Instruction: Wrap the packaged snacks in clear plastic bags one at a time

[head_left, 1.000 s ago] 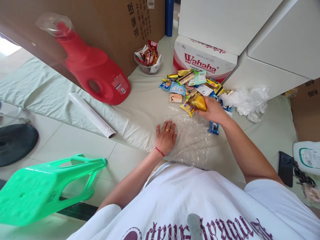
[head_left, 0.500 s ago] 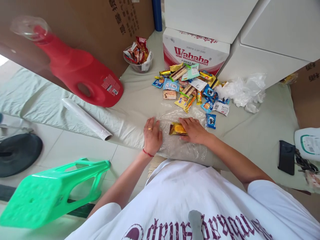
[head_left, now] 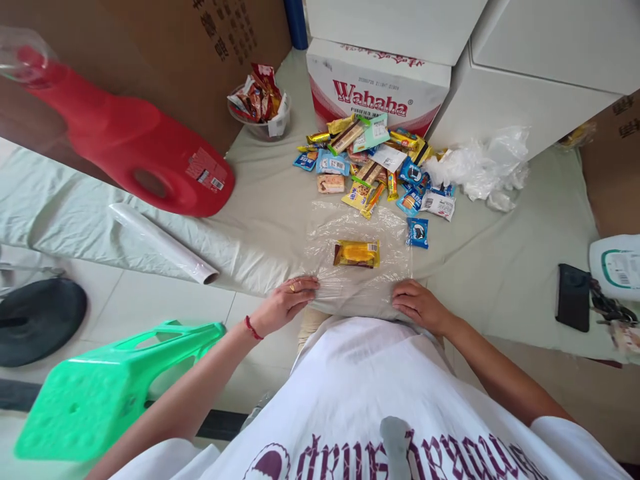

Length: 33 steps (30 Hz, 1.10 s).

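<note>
In the head view I see the snack [head_left: 357, 253] lying flat mid-film [head_left: 390, 230], long axis left-right, while my left hand [head_left: 285, 303] and right hand [head_left: 420, 305] pinch the film's near edge, fingers curled.

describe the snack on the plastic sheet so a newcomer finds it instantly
Start at the red-and-white Wahaha box; a snack pile lies before it. Nearer the person, the clear plastic sheet holds one yellow snack packet, alone and apart from the pile.
</note>
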Available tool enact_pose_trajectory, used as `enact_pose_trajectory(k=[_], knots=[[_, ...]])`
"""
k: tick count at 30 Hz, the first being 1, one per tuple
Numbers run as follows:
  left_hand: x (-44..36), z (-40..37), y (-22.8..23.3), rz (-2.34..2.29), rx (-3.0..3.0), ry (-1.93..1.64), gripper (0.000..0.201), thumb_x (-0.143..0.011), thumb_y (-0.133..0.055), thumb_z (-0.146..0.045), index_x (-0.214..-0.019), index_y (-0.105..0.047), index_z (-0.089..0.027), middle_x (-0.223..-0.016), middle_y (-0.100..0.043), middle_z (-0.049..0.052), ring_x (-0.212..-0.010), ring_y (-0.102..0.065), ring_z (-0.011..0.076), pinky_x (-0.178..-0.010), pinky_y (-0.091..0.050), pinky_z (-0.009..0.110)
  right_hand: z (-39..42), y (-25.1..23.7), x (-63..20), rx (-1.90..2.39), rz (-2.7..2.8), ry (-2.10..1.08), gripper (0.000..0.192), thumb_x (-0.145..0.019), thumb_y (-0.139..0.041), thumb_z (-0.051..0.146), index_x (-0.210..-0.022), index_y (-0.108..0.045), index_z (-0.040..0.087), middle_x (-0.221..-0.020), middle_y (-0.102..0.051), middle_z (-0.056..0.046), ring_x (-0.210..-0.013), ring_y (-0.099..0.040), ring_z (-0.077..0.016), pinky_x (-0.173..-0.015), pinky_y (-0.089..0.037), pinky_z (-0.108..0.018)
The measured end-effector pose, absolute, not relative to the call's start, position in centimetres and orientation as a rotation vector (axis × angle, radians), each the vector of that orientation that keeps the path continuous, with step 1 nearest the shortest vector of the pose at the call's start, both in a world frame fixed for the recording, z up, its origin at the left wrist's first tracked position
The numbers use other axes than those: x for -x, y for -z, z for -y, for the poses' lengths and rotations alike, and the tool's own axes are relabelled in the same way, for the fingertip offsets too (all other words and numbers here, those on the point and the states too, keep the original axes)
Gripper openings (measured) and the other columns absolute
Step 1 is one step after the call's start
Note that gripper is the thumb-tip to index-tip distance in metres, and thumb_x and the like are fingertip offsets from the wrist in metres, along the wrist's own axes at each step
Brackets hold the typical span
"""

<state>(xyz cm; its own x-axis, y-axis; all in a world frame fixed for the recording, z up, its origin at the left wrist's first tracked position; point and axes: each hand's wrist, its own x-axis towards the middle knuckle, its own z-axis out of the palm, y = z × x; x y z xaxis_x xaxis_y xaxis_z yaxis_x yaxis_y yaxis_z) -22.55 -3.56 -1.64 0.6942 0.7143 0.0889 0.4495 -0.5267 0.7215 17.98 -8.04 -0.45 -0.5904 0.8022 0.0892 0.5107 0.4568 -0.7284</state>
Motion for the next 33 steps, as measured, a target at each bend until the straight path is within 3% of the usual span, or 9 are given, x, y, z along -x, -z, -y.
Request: enact_pose_trajectory(k=[6, 10, 14, 18, 21, 25, 27, 30, 33], knots=[[22.3, -1.6, -2.4, -1.023, -2.001, -0.318, 0.029, -0.101, -0.045, -0.042, -0.104, -0.066, -0.022, -0.094, -0.077, 0.004, -0.084, -0.072, 0.0164, -0.08, -0.057, 0.027, 3.4, -3.6, -18.4, 1.293, 2.119, -1.193, 0.036, -0.104, -0.042, 0.049, -0.09, -0.062, 0.023, -0.084, -0.065, -0.005, -0.078, -0.061, -0.0196, -0.073, -0.052, -0.034], [20.6, -7.2, -2.7, -1.108, -1.858, -0.321, 0.022, -0.096, -0.051, -0.037, -0.097, -0.061, -0.017, -0.086, -0.071, 0.001, -0.076, -0.063, 0.0129, -0.075, -0.052, 0.025, -1.7, -4.1, -19.0, 1.511, 2.0, -1.154, 0.036, -0.098, -0.047, 0.053, -0.086, -0.06, 0.022, -0.074, -0.063, -0.001, -0.067, -0.056, -0.0172, -0.065, -0.045, -0.029], [18.2, -11.4, -1.2, -1.318, -1.835, -0.316, 0.013, -0.089, -0.059, -0.028, -0.09, -0.063, -0.016, -0.07, -0.059, -0.003, -0.066, -0.051, 0.0113, -0.068, -0.048, 0.026, -5.4, -3.1, -18.3, 1.867, 2.018, -0.97, 0.028, -0.093, -0.048, 0.041, -0.083, -0.063, 0.02, -0.07, -0.064, -0.003, -0.065, -0.056, -0.0186, -0.061, -0.039, -0.029], [17.8, -12.7, -1.9, -1.662, -1.944, -0.503, 0.017, -0.083, -0.069, -0.022, -0.098, -0.068, -0.015, -0.088, -0.061, 0.002, -0.084, -0.057, 0.0176, -0.089, -0.051, 0.035, -6.1, -3.7, -17.6, 2.149, 2.29, -0.787, 0.022, -0.094, -0.053, 0.037, -0.093, -0.069, 0.021, -0.085, -0.073, -0.008, -0.074, -0.062, -0.0227, -0.064, -0.039, -0.031], [18.7, -11.7, -4.6, -1.983, -1.938, -0.76, 0.022, -0.092, -0.057, -0.017, -0.109, -0.068, -0.01, -0.112, -0.059, 0.012, -0.113, -0.051, 0.0262, -0.11, -0.04, 0.049, -6.5, -5.9, -17.6, 2.205, 2.438, -0.629, 0.03, -0.095, -0.055, 0.045, -0.106, -0.071, 0.023, -0.097, -0.075, -0.011, -0.084, -0.066, -0.0276, -0.068, -0.043, -0.034], [17.4, -8.4, -7.7, -1.943, -2.136, -1.143, 0.028, -0.094, -0.046, -0.012, -0.107, -0.071, -0.015, -0.112, -0.064, 0.011, -0.111, -0.051, 0.0255, -0.104, -0.041, 0.048, -9.6, -8.4, -16.6, 1.976, 2.556, -0.315, 0.04, -0.099, -0.049, 0.045, -0.123, -0.069, 0.019, -0.117, -0.071, -0.016, -0.109, -0.062, -0.0329, -0.084, -0.046, -0.038], [15.1, -7.0, -7.7, -1.561, -2.349, -0.989, 0.029, -0.096, -0.047, -0.018, -0.111, -0.071, -0.02, -0.114, -0.069, 0.009, -0.109, -0.055, 0.0251, -0.1, -0.041, 0.046, -11.7, -8.3, -15.3, 1.874, 2.606, -0.344, 0.039, -0.101, -0.047, 0.042, -0.124, -0.068, 0.018, -0.119, -0.071, -0.015, -0.113, -0.06, -0.0318, -0.091, -0.046, -0.038], [11.5, -6.6, -5.7, -1.291, -2.415, -0.6, 0.04, -0.098, -0.048, -0.032, -0.134, -0.064, -0.022, -0.123, -0.071, 0.011, -0.118, -0.054, 0.0304, -0.095, -0.038, 0.05, -14.4, -6.6, -13.1, 1.949, 2.621, -0.481, 0.037, -0.099, -0.052, 0.04, -0.124, -0.067, 0.018, -0.117, -0.072, -0.016, -0.112, -0.062, -0.0325, -0.088, -0.047, -0.038], [9.7, -7.4, -3.2, -1.26, -2.338, -0.38, 0.038, -0.098, -0.049, -0.034, -0.126, -0.07, -0.021, -0.11, -0.075, 0.013, -0.116, -0.053, 0.0334, -0.09, -0.035, 0.05, -15.6, -4.8, -11.9, 2.101, 2.524, -0.494, 0.05, -0.091, -0.065, 0.037, -0.136, -0.058, 0.017, -0.113, -0.074, -0.018, -0.107, -0.065, -0.035, -0.082, -0.048, -0.038]])
